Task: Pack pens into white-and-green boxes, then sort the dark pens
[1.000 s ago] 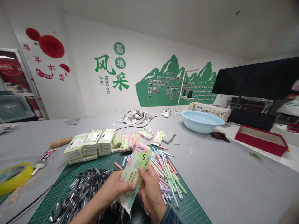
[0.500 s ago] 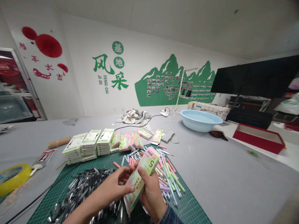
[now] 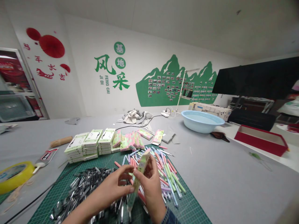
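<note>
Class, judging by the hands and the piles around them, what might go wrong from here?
The slim box, tilted in the right hand, could slip and scatter the pastel pens. Those pens lie close to the dark metallic pieces, so a careless sweep might mix the two. The stacked boxes might topple if bumped.

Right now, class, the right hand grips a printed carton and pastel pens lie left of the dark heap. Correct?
No: the head view shows the pastel pens right of the dark heap. The right hand does grip the printed carton.
</note>
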The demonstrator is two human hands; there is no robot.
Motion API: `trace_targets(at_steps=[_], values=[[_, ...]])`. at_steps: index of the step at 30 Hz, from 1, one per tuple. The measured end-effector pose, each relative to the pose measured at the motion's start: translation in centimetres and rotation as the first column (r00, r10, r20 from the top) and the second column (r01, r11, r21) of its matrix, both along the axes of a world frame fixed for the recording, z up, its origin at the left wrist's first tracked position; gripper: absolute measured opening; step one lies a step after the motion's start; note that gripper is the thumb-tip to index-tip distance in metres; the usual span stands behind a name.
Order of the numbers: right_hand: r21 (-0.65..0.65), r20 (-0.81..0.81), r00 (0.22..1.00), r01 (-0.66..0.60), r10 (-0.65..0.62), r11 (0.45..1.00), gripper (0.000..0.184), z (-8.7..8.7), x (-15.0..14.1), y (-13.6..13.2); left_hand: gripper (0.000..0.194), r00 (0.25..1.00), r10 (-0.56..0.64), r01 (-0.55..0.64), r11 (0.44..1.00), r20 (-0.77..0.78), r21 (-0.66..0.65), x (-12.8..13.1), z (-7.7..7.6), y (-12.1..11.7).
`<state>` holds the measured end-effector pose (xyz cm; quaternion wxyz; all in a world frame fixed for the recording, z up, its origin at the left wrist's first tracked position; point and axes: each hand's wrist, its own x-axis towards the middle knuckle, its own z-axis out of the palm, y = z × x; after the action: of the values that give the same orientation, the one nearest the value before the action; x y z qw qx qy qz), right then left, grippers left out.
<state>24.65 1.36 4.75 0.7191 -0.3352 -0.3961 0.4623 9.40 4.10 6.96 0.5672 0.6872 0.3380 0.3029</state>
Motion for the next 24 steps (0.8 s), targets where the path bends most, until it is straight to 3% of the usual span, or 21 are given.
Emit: trace_targets(at_steps=[2, 4, 7, 10, 14, 19, 24], values=[[-0.001, 0.079, 0.995, 0.067, -0.067, 0.998, 0.087, 0.1, -0.1, -0.2, 0.035, 0.982, 0.189, -0.18, 0.964, -0.028, 0.193, -0.5, 1.4, -0.4], [0.021, 0.175, 0.978, 0.108, -0.11, 0.994, 0.091, 0.2, -0.3, -0.5, 0.023, 0.946, 0.324, -0.287, 0.844, -0.005, 0.453, -0.9, 2.7, -1.1], [0.095, 0.321, 0.925, 0.184, -0.205, 0.978, 0.081, 0.1, -0.7, -0.9, 0.02, 0.922, 0.386, -0.256, 0.632, -0.011, 0.731, -1.1, 3.8, -2.2], [0.164, 0.433, 0.853, 0.243, -0.291, 0.956, 0.071, -0.2, -0.9, -1.1, 0.025, 0.901, 0.428, -0.19, 0.543, -0.075, 0.818, -0.9, 3.9, -2.7], [0.229, 0.506, 0.798, 0.241, -0.327, 0.943, 0.064, -0.6, -1.0, -1.1, 0.019, 0.885, 0.445, -0.143, 0.543, -0.139, 0.828, -0.6, 3.9, -2.6], [0.225, 0.547, 0.776, 0.224, -0.313, 0.948, 0.067, -0.8, -1.1, -1.1, 0.017, 0.899, 0.403, -0.122, 0.603, -0.169, 0.788, -1.0, 4.4, -2.2], [0.225, 0.564, 0.766, 0.216, -0.308, 0.95, 0.068, -0.7, -1.2, -1.2, 0.029, 0.935, 0.351, -0.219, 0.693, -0.056, 0.687, -1.0, 4.0, -2.3]])
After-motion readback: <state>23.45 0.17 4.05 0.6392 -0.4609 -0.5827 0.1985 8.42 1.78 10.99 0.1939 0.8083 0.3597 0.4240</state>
